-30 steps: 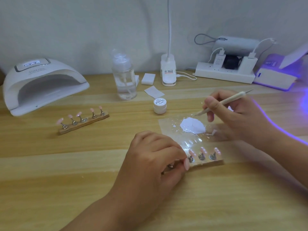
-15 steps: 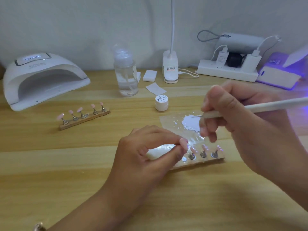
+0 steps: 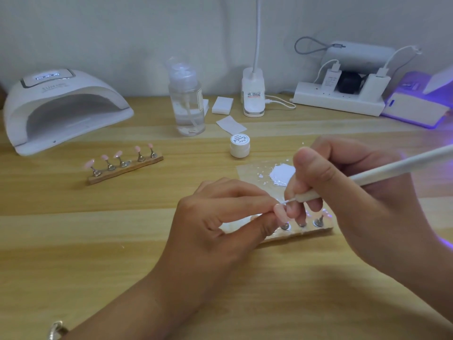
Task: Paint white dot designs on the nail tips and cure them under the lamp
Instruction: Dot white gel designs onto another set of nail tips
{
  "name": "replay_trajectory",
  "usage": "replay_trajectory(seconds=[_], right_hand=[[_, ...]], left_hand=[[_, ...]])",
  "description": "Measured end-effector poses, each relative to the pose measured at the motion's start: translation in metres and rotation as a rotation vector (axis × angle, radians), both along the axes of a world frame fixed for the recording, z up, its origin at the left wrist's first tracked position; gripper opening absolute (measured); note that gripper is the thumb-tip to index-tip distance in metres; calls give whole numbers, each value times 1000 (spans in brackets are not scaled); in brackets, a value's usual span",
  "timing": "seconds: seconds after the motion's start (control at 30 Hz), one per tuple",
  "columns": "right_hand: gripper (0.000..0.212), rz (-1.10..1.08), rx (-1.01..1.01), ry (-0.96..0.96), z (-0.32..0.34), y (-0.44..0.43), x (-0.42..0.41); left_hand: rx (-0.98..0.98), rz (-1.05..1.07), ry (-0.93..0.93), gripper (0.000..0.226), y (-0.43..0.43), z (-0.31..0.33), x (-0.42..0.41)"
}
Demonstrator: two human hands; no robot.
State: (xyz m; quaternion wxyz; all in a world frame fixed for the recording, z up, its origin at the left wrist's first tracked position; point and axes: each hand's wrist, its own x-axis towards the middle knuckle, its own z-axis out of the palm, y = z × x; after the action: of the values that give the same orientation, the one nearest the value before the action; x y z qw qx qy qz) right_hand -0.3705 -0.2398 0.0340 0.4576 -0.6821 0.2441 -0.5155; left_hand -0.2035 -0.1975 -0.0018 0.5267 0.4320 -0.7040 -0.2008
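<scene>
Wooden table (image 3: 73,241): left hand (image 3: 220,224) pinches pink nail tip (image 3: 281,212); right hand (image 3: 350,204) fingers grip dotting pen (image 3: 367,179), tip touching nail.

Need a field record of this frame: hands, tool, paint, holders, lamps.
left hand: pinches a pink nail tip over the near holder
right hand: grips the pen, point at the nail tip
paint: white blob on a clear sheet behind the near holder
near holder: three stands visible, rest hidden by hands
far holder: five pink tips, in front of the big lamp
big lamp: display lit, nothing seen inside
small lamp: far right, glowing violet
jar: lidded, behind the sheet
</scene>
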Motion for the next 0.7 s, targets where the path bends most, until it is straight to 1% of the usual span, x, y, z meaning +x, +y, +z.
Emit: replay_trajectory(seconds=[0.2,0.5,0.7], right_hand=[[31,13,-21,32,1,0,1],[35,15,-27,41,-1,-1,1],[34,22,-6,37,-3,-2,1]], left_hand=[[3,1,7,12,0,1,-1],[7,-13,11,10,0,-1,0],[4,-11,1,8,0,-1,0]])
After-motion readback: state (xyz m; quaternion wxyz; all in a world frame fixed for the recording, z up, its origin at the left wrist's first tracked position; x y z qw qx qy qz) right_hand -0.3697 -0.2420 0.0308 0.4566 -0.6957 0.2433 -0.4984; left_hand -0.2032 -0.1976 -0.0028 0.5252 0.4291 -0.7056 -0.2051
